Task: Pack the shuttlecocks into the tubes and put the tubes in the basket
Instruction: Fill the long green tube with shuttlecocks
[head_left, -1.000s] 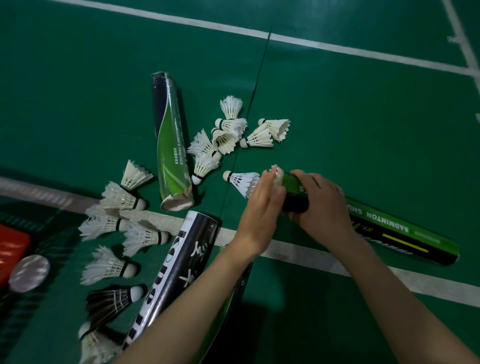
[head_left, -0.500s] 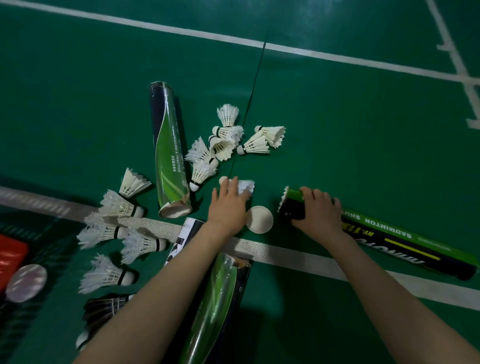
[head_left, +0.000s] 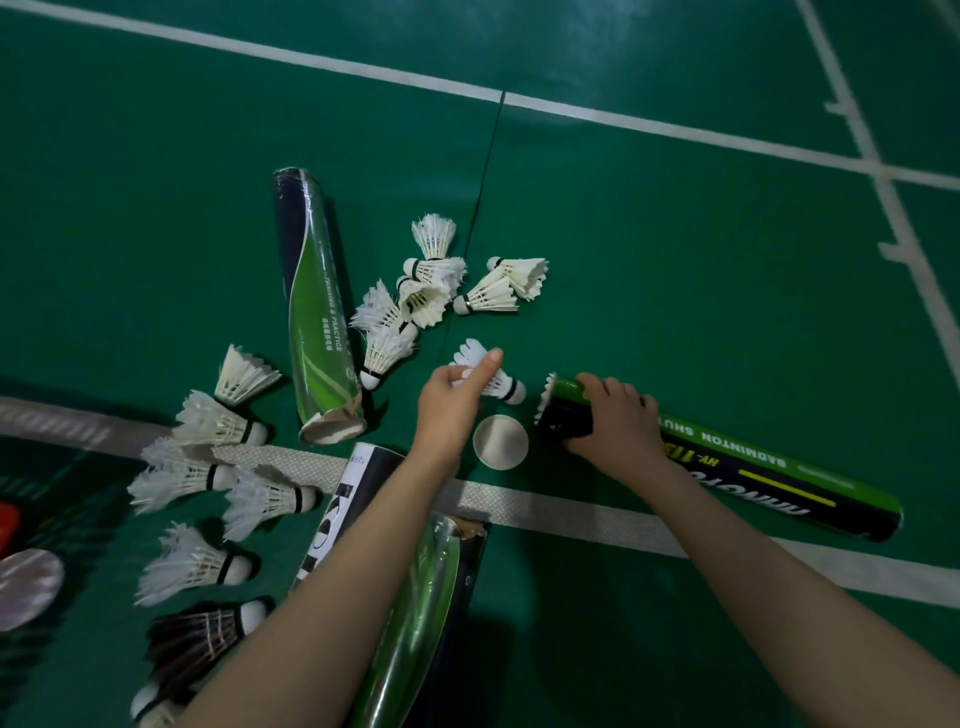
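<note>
My right hand (head_left: 615, 434) grips the open end of a green and black tube (head_left: 769, 470) lying on the court floor, with white feathers showing at its mouth. The tube's round white cap (head_left: 500, 441) lies on the floor just left of it. My left hand (head_left: 452, 397) pinches a white shuttlecock (head_left: 496, 382) by its feathers, cork end pointing right toward the tube. More white shuttlecocks lie in a cluster (head_left: 441, 291) behind my left hand and in a second group (head_left: 208, 467) at the left.
A green tube (head_left: 319, 317) lies open-ended at centre left. A black and white tube (head_left: 337, 514) and another green tube (head_left: 415, 613) lie under my left forearm. A black shuttlecock (head_left: 202, 631) sits at lower left, a round lid (head_left: 23, 587) and a red object (head_left: 8, 522) at the left edge.
My left hand took the cap off the tube mouth and left it on the floor. It then reached to the nearby shuttlecock and picked it up, turning its cork toward the tube.
</note>
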